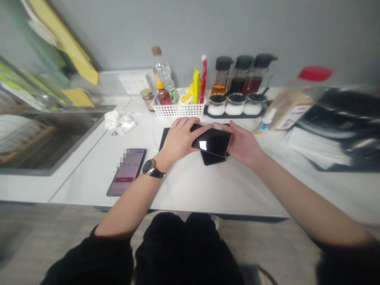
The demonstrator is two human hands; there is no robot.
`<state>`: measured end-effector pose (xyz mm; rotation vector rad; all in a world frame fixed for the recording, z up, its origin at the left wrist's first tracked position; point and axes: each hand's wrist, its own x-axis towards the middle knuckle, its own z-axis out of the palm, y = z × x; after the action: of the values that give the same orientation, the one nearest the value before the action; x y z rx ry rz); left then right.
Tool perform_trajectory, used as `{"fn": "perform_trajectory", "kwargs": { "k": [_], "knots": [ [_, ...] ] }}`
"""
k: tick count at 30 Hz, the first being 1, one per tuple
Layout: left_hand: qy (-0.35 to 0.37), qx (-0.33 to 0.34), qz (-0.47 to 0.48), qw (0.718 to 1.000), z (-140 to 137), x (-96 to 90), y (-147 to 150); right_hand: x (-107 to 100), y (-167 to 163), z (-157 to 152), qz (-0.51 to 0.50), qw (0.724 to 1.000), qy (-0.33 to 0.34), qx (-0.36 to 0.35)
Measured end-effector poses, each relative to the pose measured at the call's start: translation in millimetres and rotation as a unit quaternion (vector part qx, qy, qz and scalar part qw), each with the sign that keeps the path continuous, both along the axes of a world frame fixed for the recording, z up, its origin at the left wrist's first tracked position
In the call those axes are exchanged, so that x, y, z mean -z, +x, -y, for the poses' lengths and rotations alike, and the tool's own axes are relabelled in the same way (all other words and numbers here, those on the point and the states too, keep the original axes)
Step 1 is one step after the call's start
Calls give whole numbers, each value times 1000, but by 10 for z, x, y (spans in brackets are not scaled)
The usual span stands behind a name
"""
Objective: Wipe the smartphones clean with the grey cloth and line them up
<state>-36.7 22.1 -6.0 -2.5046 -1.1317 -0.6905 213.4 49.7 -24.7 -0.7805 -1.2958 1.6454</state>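
Observation:
Both my hands hold a dark smartphone (pixel 215 140) above the counter, its glossy black screen facing up with a bright reflection. My left hand (pixel 184 136), with a watch (pixel 151 168) on its wrist, grips the left end, thumb lying along the upper edge. At the right end, the fingers of my right hand (pixel 242 142) are closed around the phone. A small whitish piece (pixel 218 126) shows by the fingertips; its kind is unclear. Beneath lies another flat black object (pixel 211 159), mostly covered. More dark flat surface (pixel 164 137) shows left of my left hand.
A lit phone (pixel 127 174) lies to the left, near crumpled tissue (pixel 118 122) and the sink (pixel 59 158). Behind stand a white basket (pixel 178 111) with bottles and packets, and a black rack (pixel 234 114) with jars. A red-capped container (pixel 297 103) and black cookware (pixel 350 114) stand right.

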Motion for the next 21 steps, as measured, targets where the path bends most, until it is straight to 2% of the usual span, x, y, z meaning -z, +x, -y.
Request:
{"fn": "perform_trajectory", "kwargs": {
  "k": [4, 7, 10, 12, 13, 14, 15, 16, 17, 19, 20, 21],
  "knots": [
    [-21, 15, -17, 1000, -23, -9, -40, -5, 1, -2, 16, 999, -33, -3],
    [-28, -4, 29, 999, -33, -27, -62, 47, 10, -39, 27, 998, -57, 8],
    [-17, -29, 166, 985, -58, -20, -73, 132, 10, -105, 25, 995, -87, 47],
    [-37, -21, 295, 954, -68, 21, -33, 189, 3, -142, 17, 994, -79, 69],
    [-68, -8, 371, 926, -65, 51, 10, 213, -5, -149, 10, 995, -69, 77],
    [-116, 12, 447, 887, -55, 84, 69, 233, -18, -144, 2, 995, -59, 80],
    [-180, 34, 528, 830, -38, 116, 139, 248, -38, -126, -8, 995, -54, 80],
    [-252, 60, 607, 752, -14, 142, 217, 258, -66, -93, -17, 996, -53, 77],
    [-337, 89, 663, 662, 15, 159, 295, 265, -100, -48, -27, 996, -55, 70],
    [-455, 123, 734, 489, 75, 163, 424, 269, -179, 65, -41, 996, -65, 53],
    [-472, 125, 762, 425, 101, 152, 464, 267, -216, 125, -42, 996, -69, 44],
    [-477, 125, 783, 379, 121, 134, 486, 262, -247, 179, -40, 996, -70, 36]
  ]
}}
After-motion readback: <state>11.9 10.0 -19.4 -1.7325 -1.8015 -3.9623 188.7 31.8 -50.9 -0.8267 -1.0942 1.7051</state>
